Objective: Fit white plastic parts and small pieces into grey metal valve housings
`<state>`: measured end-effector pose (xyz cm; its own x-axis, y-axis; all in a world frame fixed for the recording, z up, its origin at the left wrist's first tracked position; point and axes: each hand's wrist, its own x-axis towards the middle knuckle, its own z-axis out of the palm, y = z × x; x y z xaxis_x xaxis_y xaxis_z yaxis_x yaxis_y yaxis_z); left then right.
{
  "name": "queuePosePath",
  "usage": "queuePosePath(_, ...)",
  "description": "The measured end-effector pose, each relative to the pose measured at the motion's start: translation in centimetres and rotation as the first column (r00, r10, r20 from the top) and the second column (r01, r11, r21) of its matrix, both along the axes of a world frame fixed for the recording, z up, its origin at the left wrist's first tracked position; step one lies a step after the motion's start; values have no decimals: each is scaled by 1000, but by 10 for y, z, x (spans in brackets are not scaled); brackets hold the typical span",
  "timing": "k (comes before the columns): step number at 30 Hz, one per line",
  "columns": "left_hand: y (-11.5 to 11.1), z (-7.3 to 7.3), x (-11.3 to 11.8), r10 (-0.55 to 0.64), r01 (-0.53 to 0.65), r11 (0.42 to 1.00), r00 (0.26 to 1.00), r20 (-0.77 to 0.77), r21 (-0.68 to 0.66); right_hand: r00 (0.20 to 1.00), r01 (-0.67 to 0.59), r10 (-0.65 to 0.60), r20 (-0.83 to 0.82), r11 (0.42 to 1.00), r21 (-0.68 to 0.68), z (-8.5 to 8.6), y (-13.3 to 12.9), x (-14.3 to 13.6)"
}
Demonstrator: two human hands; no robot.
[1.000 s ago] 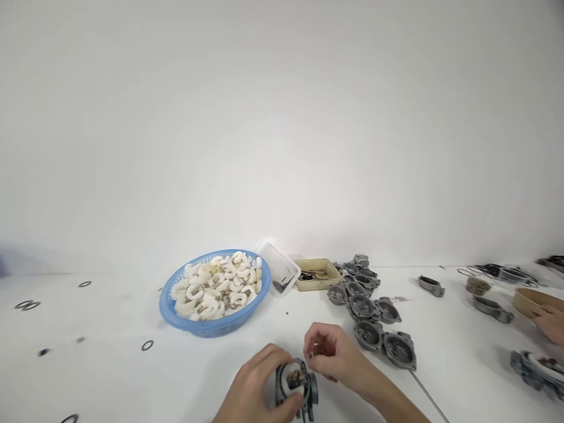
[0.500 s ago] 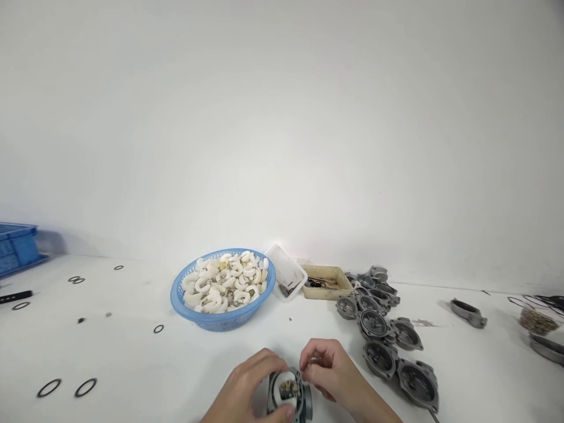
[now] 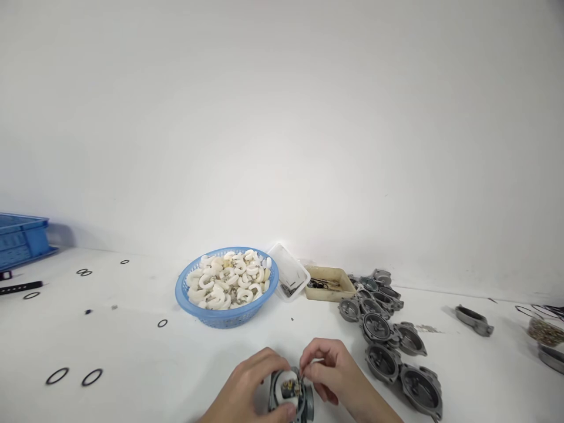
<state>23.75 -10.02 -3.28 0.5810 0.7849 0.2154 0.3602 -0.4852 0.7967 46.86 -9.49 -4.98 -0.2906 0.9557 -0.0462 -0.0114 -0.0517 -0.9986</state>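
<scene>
Near the bottom centre, my left hand [image 3: 253,388] is wrapped round a grey metal housing [image 3: 310,402]. A white ring-shaped piece [image 3: 279,389] with brass-coloured parts in its middle sits inside the housing. My right hand [image 3: 328,373] is closed in a pinch at the housing's upper right edge, thumb and forefinger together. What lies between those fingertips is too small to make out. Behind the hands, a blue basket [image 3: 229,320] holds many white curved pieces.
Several grey metal bowls [image 3: 382,361] stand in a cluster at the right. A white tray [image 3: 304,276] and a cream tray [image 3: 328,296] with small parts are behind. Black rings [image 3: 91,378] lie at the left, near a blue crate [image 3: 37,241]. One bowl [image 3: 473,320] lies farther right.
The view has shifted slightly, so the objects on the table appear a little displaced. Both hands remain at the housing, with my right fingertips still pinched at its edge.
</scene>
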Motion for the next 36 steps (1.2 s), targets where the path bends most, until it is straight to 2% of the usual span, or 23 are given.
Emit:
queuePosePath(3,0,-2,0,-2,2,1000,1000,23,12,999,14,-14,-45,1000,-1,-1,-2,-3)
queuePosePath(8,-3,-6,1,-15,13,999,997,76,33,998,70,-70,-6,997,-29,2,-5,-8)
queuePosePath(17,1,-17,-2,-32,26,996,997,68,85,998,54,-53,20,998,-27,4,-4,-5)
queuePosePath(28,-1,-14,-1,-16,7,995,996,90,100,976,6,17,216,995,-103,35,-17,4)
queuePosePath(31,0,-15,-1,-22,12,996,994,106,90,966,-9,29,257,997,-78,36,-17,6)
queuePosePath(36,2,-20,0,-22,6,993,991,134,118,981,-72,70,181,997,4,30,-17,7)
